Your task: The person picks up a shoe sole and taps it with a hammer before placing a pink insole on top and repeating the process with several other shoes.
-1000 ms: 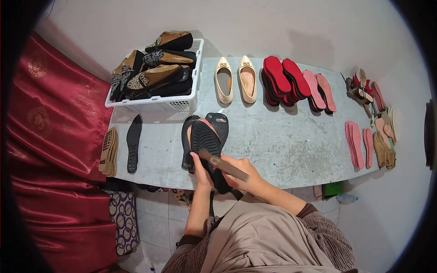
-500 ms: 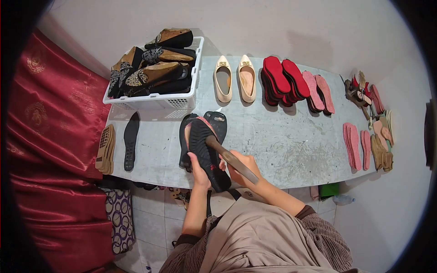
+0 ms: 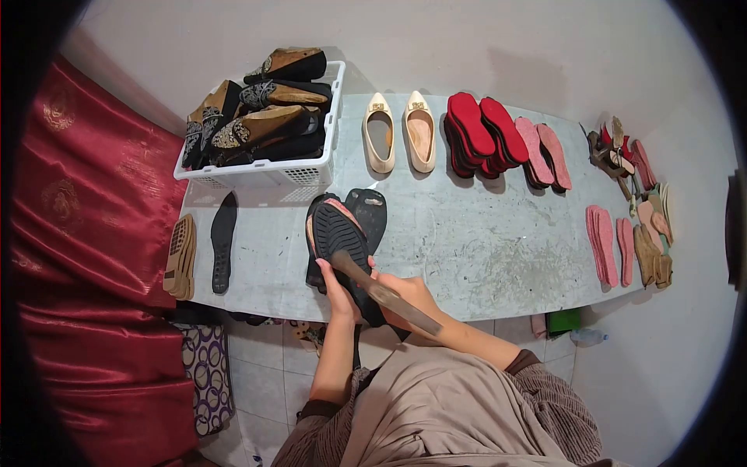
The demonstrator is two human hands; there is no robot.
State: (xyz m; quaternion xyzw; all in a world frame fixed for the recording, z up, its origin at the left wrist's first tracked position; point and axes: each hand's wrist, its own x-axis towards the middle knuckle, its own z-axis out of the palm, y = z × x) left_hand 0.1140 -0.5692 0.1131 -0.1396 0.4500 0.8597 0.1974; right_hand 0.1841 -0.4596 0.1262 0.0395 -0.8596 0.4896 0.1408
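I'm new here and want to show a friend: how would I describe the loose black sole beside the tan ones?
Find the white basket on the pale table. In front of it, near the table's left end, lies a slim black sole. The tan soles beside it are stacked; this one is dark and alone.

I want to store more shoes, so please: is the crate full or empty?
The crate is full: shoes pile above its rim.

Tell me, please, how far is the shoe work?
Looks done: cream pointed shoes, gold ornaments attached. In hand: left hand holds a black ridged sole, pink edging showing; right hand has a long brown tool over it. Probably left: flat black sole, lying loose, and dark patterned shoes in the white plastic crate.
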